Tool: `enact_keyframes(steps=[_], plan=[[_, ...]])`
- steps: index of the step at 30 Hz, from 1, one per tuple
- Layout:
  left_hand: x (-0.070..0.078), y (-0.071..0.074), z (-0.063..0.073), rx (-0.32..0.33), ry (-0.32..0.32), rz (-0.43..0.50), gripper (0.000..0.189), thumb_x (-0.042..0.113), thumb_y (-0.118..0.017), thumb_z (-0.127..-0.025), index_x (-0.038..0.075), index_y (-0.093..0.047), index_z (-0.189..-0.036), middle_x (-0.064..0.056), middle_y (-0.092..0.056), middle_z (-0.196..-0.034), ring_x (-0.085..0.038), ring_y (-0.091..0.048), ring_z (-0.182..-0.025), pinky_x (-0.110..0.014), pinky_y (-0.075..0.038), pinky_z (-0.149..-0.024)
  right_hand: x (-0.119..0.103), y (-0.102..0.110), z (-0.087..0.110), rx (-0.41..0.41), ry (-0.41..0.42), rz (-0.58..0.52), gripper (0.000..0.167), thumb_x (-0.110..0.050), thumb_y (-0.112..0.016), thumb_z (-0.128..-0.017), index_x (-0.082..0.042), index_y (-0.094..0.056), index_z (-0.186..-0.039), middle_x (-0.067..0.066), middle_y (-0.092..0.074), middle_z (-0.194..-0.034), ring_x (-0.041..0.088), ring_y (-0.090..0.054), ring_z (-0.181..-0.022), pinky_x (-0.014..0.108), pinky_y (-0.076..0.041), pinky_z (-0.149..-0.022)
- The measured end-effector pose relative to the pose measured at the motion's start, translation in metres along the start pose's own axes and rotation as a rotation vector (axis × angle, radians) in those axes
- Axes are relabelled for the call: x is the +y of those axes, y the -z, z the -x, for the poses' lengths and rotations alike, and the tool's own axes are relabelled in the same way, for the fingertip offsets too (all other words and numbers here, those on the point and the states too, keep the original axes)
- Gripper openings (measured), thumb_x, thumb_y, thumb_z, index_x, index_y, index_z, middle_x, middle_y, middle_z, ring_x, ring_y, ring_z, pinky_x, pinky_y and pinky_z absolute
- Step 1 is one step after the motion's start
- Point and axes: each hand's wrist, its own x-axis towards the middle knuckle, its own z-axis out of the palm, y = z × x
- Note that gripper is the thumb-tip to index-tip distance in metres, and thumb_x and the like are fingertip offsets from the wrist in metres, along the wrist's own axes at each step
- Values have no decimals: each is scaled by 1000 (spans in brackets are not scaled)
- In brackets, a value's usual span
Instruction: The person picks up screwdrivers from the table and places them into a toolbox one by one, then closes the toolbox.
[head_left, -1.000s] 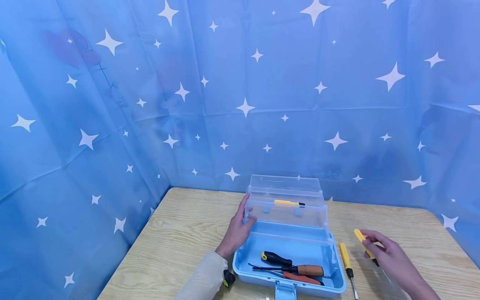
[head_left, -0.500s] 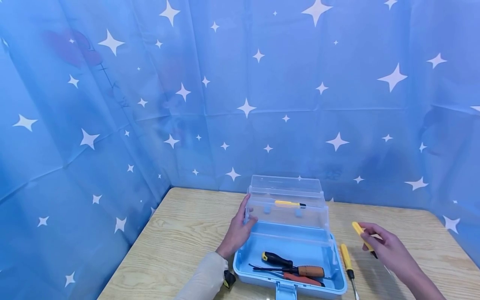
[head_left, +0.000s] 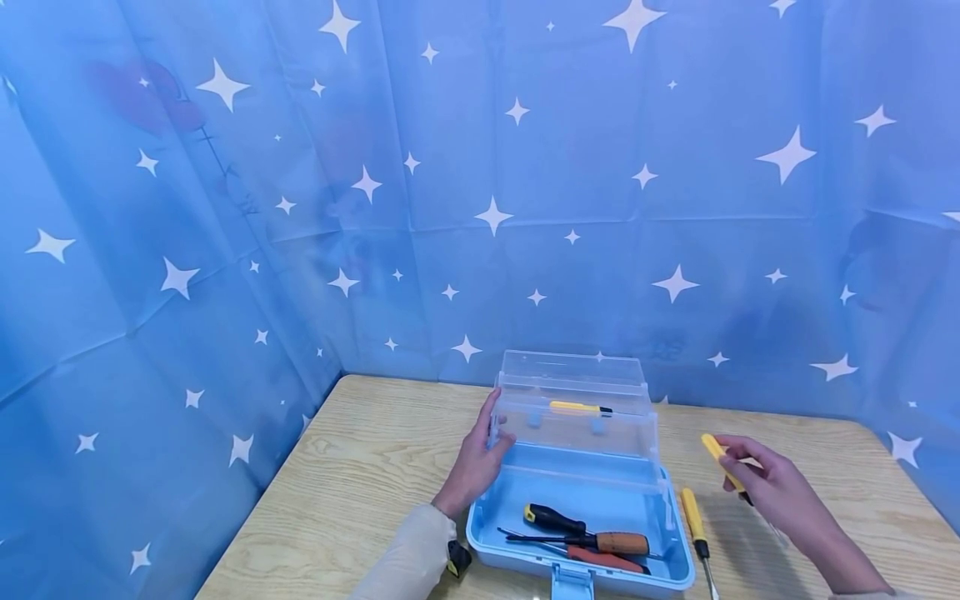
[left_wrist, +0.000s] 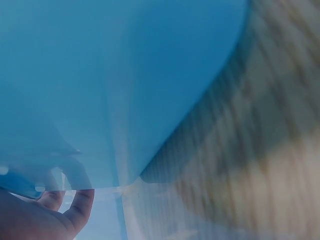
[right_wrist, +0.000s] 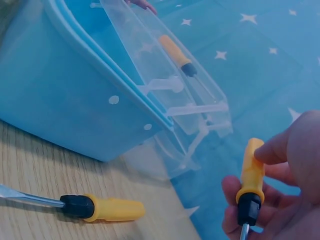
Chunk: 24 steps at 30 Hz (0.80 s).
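Note:
My right hand (head_left: 780, 493) pinches the yellow handle of a screwdriver (head_left: 718, 457) above the table, right of the light blue toolbox (head_left: 577, 467). In the right wrist view its thumb and fingers lie round the handle, shaft pointing down. At the toolbox's back left, my left hand (head_left: 474, 468) holds the side of the raised clear tray (head_left: 600, 446), thumb in front and fingers at the edge. A small yellow-handled screwdriver (head_left: 576, 406) lies in that tray. Another yellow-handled screwdriver (head_left: 692, 515) rests on the table beside the box's right wall.
Inside the toolbox lie a black-handled screwdriver (head_left: 553, 518), a brown-handled one (head_left: 619, 542) and a red-handled tool (head_left: 606, 557). A small black and yellow object (head_left: 458, 558) sits by the left sleeve. A blue starry curtain (head_left: 420, 250) hangs behind the wooden table (head_left: 330, 500).
My right hand has risen slightly and moved a little back and left with the screwdriver. My left hand stays at the tray.

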Motion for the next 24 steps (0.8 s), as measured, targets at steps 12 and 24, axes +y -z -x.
enact_keyframes(steps=[12,24], plan=[[0,0,0,-4,2,-1,65,28,-48,-105,49,-12,-155,-11,-42,-151,-33,-43,-138,-64,-35,-109,-10,2,-4,10,64,-24,53,-35,-42,-107,2,-41,-145,16,-52,-112,20,-63,-78,32,-46,-57],[-3,0,-1,-1,3,-4,66,27,-48,-104,49,-13,-155,-9,-42,-151,-31,-42,-138,-64,-35,-109,-29,-1,-15,5,80,-23,52,-34,-42,-107,1,-42,-146,15,-51,-109,18,-62,-80,31,-45,-55]])
